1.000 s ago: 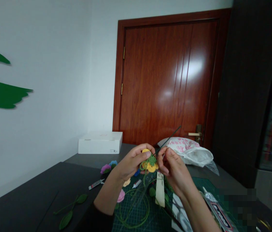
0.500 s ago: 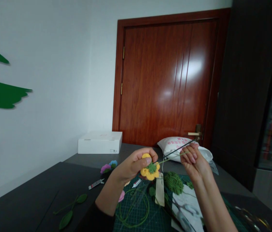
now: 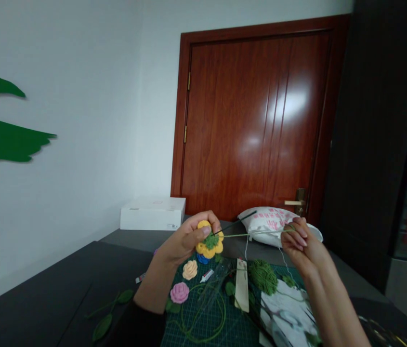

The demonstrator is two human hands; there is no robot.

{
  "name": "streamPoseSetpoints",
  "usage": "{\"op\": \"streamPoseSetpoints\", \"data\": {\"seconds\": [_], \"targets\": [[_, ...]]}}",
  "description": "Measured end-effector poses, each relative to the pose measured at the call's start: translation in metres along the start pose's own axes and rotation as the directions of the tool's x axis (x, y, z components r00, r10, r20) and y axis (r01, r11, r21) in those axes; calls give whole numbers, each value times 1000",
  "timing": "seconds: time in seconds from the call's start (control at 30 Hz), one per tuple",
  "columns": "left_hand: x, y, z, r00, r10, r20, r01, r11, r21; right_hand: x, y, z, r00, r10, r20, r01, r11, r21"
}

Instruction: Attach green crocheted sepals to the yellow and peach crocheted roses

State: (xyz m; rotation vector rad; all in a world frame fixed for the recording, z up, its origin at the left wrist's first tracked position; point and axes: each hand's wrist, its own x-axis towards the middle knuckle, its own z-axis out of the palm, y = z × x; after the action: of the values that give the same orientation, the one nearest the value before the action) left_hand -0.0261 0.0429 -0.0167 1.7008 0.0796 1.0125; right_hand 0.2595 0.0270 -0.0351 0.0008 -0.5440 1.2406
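Between the thumb and fingers of my left hand [image 3: 192,238] is a yellow crocheted flower [image 3: 209,251] with a green centre. A thin dark stem [image 3: 237,221] sticks out from the flower up to the right, its far end free. My right hand [image 3: 299,234] is closed on a light green strand of yarn [image 3: 241,235], which runs taut from the flower's green centre. Below the hands, a ball of green yarn [image 3: 263,276] lies on the green cutting mat [image 3: 239,332], beside a beige card strip [image 3: 241,284].
A peach flower [image 3: 190,270], a pink flower [image 3: 179,292] and a small glue tube [image 3: 206,275] lie below my left hand. Green leaves [image 3: 102,327] are at the left. A white box [image 3: 152,213] and a white bag [image 3: 266,224] stand behind; scissors [image 3: 284,320] lie lower right.
My left hand and the flower have moved left, and my right hand slightly right. The yarn between them spans farther. The dark stem's far end now stands clear of my right hand.
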Motion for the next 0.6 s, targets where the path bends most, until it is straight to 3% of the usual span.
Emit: {"op": "streamPoseSetpoints", "data": {"seconds": [0.2, 0.37, 0.6], "targets": [[-2, 4, -5, 999, 48, -3, -48, 999, 3, 2, 8, 2, 995, 84, -55, -83, 996, 13], [-6, 5, -12, 993, -15, 115, 17, 1000, -24, 10, 14, -9, 990, 114, -83, -118, 991, -55], [-6, -2, -12, 986, -110, 128, 101, 992, 81, 23, 21, -37, 991, 25, -133, -38, 994, -99]]}}
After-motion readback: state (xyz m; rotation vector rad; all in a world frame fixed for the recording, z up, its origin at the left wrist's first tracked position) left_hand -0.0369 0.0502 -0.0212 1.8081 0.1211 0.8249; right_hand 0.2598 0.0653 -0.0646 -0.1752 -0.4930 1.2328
